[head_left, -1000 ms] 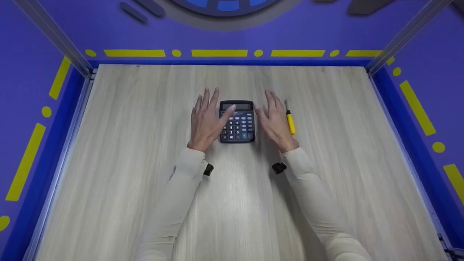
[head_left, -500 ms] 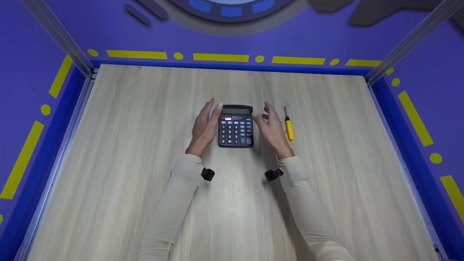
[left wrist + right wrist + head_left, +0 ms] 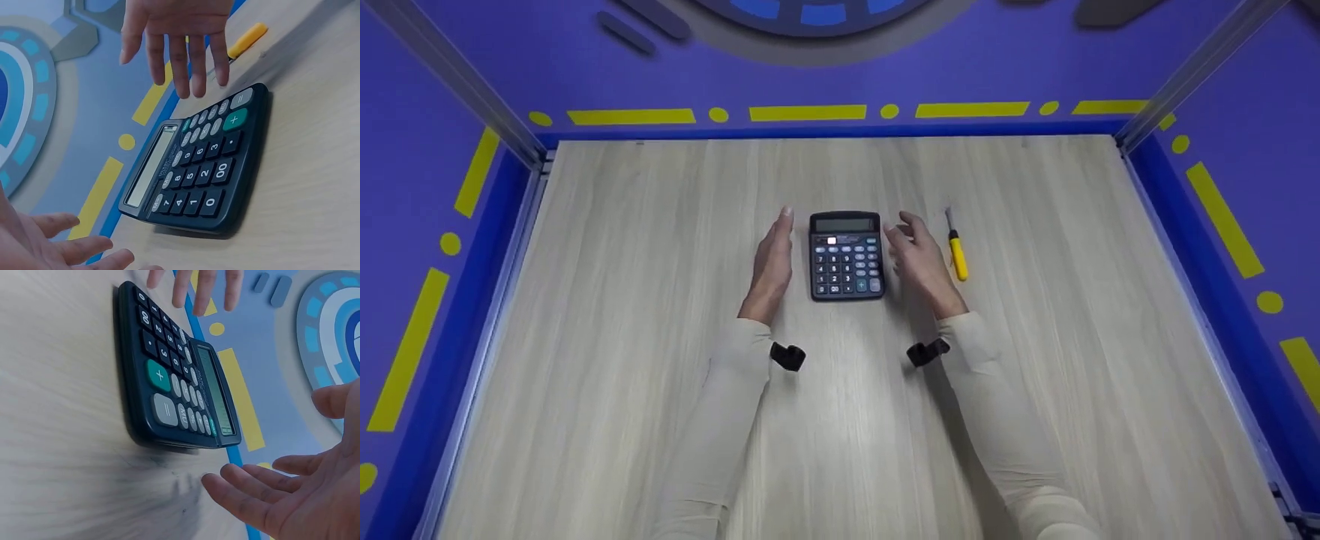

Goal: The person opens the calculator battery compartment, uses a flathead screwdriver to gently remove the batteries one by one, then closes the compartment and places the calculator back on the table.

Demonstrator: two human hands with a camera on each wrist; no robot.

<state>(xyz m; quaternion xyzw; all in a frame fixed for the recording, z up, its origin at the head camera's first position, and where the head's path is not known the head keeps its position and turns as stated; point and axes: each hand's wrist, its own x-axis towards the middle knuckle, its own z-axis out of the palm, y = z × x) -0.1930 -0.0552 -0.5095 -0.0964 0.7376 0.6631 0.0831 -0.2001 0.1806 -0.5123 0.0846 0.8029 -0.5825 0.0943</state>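
A black desktop calculator (image 3: 846,256) with a grey display and a green plus key lies face up on the table. To its left is my left hand (image 3: 772,257), held on edge, thumb uppermost and palm toward the calculator. My right hand (image 3: 917,253) stands at the calculator's right side, its fingers relaxed and slightly bent. In the right wrist view the right palm (image 3: 315,495) faces the calculator, with nothing in it. The left wrist view likewise shows the left fingers (image 3: 93,247) loosely spread, holding nothing. A gap shows between each hand and the calculator.
Right of my right hand lies a yellow-handled screwdriver (image 3: 957,255), its metal shaft pointing away. The light wood table (image 3: 622,300) is walled by purple panels (image 3: 810,82) with yellow dashes. Metal posts (image 3: 465,82) rise at the back corners.
My left hand has drawn off the calculator to the left and turned onto its edge. The right hand's fingers have bent a little more. The calculator lies uncovered.
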